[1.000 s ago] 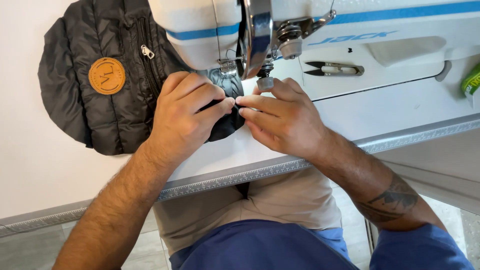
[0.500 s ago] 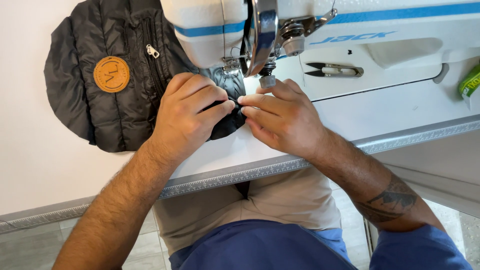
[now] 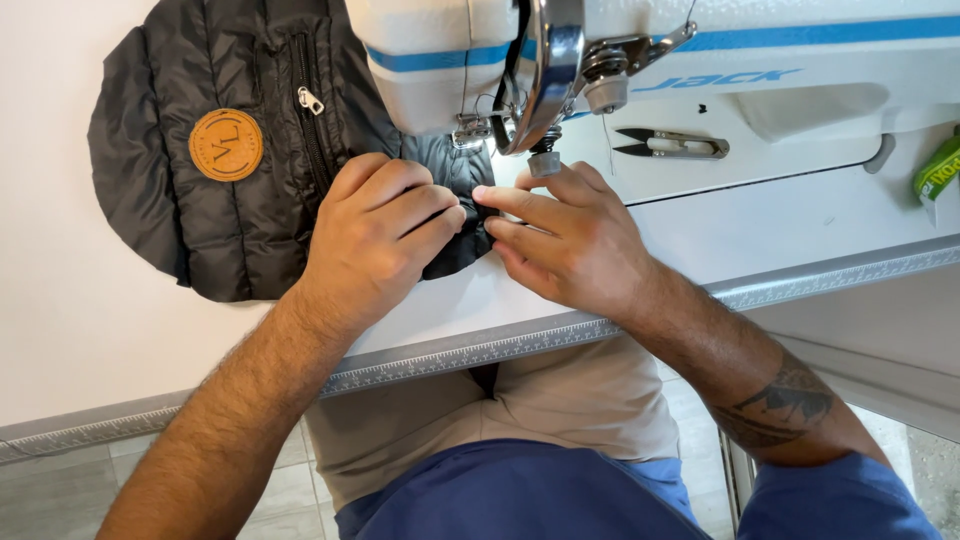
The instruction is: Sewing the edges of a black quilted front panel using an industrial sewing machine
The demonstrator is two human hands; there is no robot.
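a: where's the quilted jacket (image 3: 240, 200)?
b: flat on the white desk (image 3: 120, 330), one edge tucked under the sewing machine (image 3: 450, 60) head. left hand (image 3: 375, 240) and right hand (image 3: 570, 240) both clenched on that edge, pinching it
a: handling?
b: looks light, soft, puffy, slick shell, likely slides. best held at the seam edge near the needle, fingers flat. thread snips (image 3: 670, 145) sit apart on the machine bed

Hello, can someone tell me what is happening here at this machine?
A person sits at a white sewing machine and works on a black quilted jacket. The left hand and the right hand pinch a small fold of the dark fabric just below the needle area. The rest of the jacket, with its round orange patch, lies on the table. Thread snips rest on the machine bed.
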